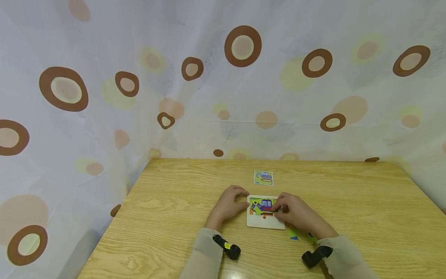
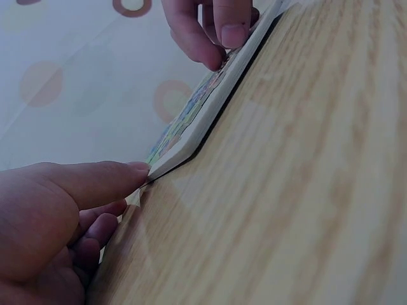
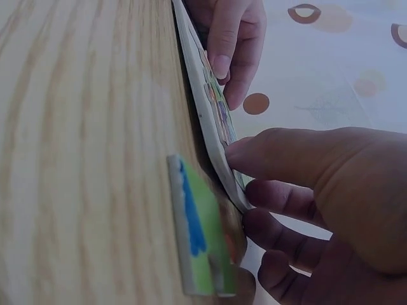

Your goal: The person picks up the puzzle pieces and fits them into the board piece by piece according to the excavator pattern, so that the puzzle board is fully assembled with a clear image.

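Observation:
A white-framed jigsaw puzzle board [image 1: 265, 222] lies flat on the table, its inset showing a blue excavator on green. At its left edge my left hand [image 1: 228, 203] rests, thumb touching the frame's corner [image 2: 172, 159] and the other fingers loosely bent. Over the right part of the picture, my right hand [image 1: 296, 211] has thumb and index finger close together, pinching at a puzzle piece mostly hidden beneath them. Loose green-and-blue puzzle pieces [image 1: 294, 234] lie below the board's right corner; one piece [image 3: 200, 235] shows close up in the right wrist view.
A small picture card [image 1: 263, 178] with the same excavator lies behind the board. The wooden table [image 1: 167, 205] extends to both sides. A white curtain [image 1: 209, 89] with brown rings hangs behind it. Each wrist wears a black camera [image 1: 232, 251].

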Demonstrator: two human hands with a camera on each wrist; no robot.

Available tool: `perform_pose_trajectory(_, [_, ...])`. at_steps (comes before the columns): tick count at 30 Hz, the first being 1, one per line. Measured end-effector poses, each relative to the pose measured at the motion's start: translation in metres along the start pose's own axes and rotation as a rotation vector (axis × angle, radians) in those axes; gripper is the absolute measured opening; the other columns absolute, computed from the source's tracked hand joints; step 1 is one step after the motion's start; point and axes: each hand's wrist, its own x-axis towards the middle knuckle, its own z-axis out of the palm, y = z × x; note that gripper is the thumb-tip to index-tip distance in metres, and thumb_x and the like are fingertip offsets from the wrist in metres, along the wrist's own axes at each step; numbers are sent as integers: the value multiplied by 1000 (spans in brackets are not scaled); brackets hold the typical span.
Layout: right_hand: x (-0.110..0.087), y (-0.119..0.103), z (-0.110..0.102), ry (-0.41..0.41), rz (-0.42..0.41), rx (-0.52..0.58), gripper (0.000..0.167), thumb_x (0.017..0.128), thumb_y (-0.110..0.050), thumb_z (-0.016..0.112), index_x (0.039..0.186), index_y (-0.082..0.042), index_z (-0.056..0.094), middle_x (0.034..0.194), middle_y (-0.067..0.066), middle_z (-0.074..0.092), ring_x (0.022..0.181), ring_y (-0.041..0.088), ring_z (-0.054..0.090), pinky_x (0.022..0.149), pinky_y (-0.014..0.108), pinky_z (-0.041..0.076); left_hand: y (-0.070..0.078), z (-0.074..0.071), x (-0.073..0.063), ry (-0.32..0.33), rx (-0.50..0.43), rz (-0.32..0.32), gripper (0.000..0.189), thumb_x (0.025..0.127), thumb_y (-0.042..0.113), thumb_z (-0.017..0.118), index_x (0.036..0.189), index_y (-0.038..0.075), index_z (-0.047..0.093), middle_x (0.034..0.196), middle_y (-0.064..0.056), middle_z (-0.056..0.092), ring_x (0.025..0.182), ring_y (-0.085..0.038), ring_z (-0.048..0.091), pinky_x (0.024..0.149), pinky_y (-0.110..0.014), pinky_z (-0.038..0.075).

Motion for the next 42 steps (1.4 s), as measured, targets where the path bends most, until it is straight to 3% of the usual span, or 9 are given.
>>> perform_pose_trajectory(10, [-3,0,-7,-25,-29,22,13,89,-10,73,100,-16,78,95,-1,57,78,16,50,63,26,45,0,1,2,5,-1,9,31,92,21,72,122,13,69,130,-1,55,125,-23,49,109,-39,38])
perform_pose_trajectory(22, [-13,1,-18,31,-69,-20,11,94,-14,68,103,-12,75,103,-3,61,90,14,56,76,32,52,-1,2,1,3,-5,-5,31,92,22,72,121,14,69,129,-1,55,125,-23,49,109,-39,38])
perform_pose_trajectory(29, [-19,6,-23,53,-68,-49,16,95,-14,67,108,-9,73,100,-6,64,89,12,58,76,31,53,-2,1,1,5,-4,5,31,93,22,71,122,14,69,129,0,55,125,-23,49,108,-39,38])
perform_pose_trajectory(42, [-31,8,-29,8,-71,-53,18,92,-15,69,108,-8,73,97,-7,65,86,9,57,72,28,52,-1,1,0,3,-10,-1,31,93,22,71,122,15,69,130,0,55,125,-23,49,108,-40,38])
